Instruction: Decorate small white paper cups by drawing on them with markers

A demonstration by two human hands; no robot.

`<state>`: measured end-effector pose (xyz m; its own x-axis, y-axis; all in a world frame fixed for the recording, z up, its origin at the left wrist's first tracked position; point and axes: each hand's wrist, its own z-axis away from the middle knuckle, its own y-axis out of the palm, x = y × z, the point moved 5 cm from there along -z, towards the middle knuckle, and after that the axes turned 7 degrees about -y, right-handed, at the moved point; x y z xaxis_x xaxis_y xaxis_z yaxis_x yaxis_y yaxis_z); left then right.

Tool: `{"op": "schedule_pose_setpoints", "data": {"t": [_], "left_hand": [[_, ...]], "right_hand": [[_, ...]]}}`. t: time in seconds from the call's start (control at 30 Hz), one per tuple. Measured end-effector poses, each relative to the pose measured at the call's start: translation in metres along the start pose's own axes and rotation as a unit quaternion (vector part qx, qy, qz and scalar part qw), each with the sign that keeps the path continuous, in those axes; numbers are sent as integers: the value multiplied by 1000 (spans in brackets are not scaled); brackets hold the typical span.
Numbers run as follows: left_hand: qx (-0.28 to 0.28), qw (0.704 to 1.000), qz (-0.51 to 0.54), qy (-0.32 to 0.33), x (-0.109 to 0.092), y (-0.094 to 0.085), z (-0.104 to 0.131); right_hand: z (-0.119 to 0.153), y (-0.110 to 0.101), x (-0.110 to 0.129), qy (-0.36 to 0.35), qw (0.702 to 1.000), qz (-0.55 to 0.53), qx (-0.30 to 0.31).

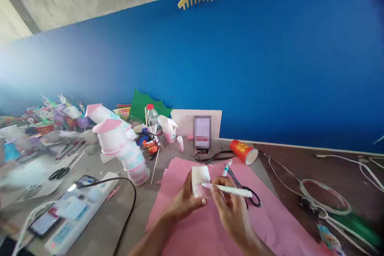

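In my left hand (184, 204) is a small white paper cup (200, 174) with a pink cross-hatched pattern on its lower part; the fingers wrap its left side. My right hand (232, 212) grips a white marker (234, 190), its pink tip against the patterned area of the cup. Both hands are above pink paper sheets (186, 232). Just beyond the right hand lie a second marker with a teal band (226, 169) and black-handled scissors (255, 198), partly hidden by that hand.
Two towers of decorated paper cups (132, 156) with pink cone tops stand left. A phone (203, 132) leans at the back, near a red canister (243, 152). A power strip (81, 212) and black cable lie left; white cables (325, 196) coil right. Blue wall (240, 68) behind.
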<state>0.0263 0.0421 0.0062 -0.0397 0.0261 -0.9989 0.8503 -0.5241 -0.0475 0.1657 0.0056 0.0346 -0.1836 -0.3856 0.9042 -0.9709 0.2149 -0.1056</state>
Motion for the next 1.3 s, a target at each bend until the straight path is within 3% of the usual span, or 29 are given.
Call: {"op": "schedule_pose_setpoints", "data": {"t": [0.23, 0.83, 1.3], "left_hand": [[-1, 1000, 4, 1, -3, 2, 3], [0, 1000, 28, -3, -4, 4, 3], [-16, 999, 43, -7, -4, -3, 2]], "right_hand": [[-4, 0, 2, 29, 997, -65, -5], [3, 8, 2, 12, 999, -10, 33], [-12, -5, 8, 83, 984, -147, -48]]}}
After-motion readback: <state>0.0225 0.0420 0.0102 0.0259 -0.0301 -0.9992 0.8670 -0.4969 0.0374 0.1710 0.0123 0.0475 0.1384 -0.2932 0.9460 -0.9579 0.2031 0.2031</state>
